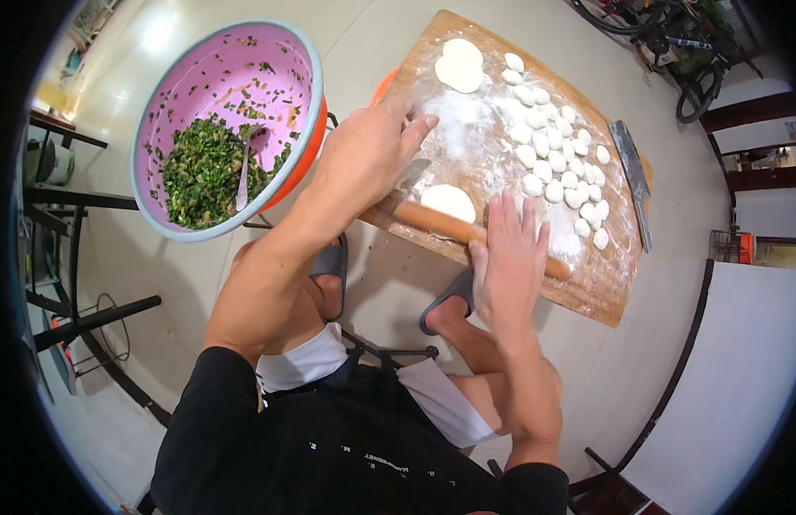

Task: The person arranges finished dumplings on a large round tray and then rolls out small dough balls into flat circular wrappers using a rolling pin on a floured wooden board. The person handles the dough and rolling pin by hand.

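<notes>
A floury wooden board lies before me. My right hand is flat on the right part of a wooden rolling pin, fingers stretched out. The pin lies along the board's near edge, just against a flat round dough wrapper. Over the board's left edge is my left hand, somewhat blurred, its thumb apart from the fingers and nothing visible in it. Two overlapping dough wrappers rest at the far left of the board. Many small white dough pieces cover its right half.
Left of the board, a pink basin with a blue rim holds chopped green filling and a metal spoon. A flat dark blade lies along the board's right edge. Black metal frames stand at left; a bicycle at far right.
</notes>
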Action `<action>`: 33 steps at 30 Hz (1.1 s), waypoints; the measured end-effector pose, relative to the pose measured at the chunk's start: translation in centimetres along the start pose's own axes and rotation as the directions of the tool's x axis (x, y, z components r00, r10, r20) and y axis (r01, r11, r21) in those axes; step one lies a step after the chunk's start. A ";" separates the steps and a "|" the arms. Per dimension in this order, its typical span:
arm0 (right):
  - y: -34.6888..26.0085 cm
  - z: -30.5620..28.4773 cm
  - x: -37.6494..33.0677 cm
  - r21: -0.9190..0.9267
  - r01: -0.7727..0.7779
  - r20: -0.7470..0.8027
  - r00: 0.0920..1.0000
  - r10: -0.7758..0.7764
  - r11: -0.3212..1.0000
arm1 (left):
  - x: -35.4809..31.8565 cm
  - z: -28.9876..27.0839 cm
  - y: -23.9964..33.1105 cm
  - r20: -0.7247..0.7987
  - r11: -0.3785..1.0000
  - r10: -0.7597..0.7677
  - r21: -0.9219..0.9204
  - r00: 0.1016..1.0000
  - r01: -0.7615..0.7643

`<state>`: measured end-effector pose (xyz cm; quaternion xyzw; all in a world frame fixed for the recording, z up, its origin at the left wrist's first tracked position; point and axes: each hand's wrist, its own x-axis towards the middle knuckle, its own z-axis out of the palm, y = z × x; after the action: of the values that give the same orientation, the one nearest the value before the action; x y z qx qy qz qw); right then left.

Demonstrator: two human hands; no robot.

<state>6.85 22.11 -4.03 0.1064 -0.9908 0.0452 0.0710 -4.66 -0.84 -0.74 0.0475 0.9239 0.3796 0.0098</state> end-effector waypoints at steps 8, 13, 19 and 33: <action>1.9 1.6 7.9 -0.043 -0.032 -0.045 0.999 0.030 0.999 | 1.0 0.4 0.2 -0.014 0.983 0.008 -0.184 1.000 -0.010; -1.3 -0.2 0.7 0.015 0.024 0.023 0.999 -0.024 1.000 | 1.7 2.3 -2.2 0.077 0.962 0.226 -0.172 0.971 -0.211; 0.4 1.0 -2.0 0.195 0.110 -0.149 0.985 -0.082 0.975 | 0.3 3.9 -1.1 0.284 0.902 0.385 0.086 0.878 -0.423; 2.9 0.3 -2.4 0.245 0.147 -0.167 0.980 -0.108 0.958 | 4.2 3.2 1.1 0.295 0.890 0.432 0.014 0.852 -0.455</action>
<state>8.54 25.37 -4.89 0.1747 -0.9594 0.1759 0.1348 -8.61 2.61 -2.18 0.3136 0.8917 0.3221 0.0524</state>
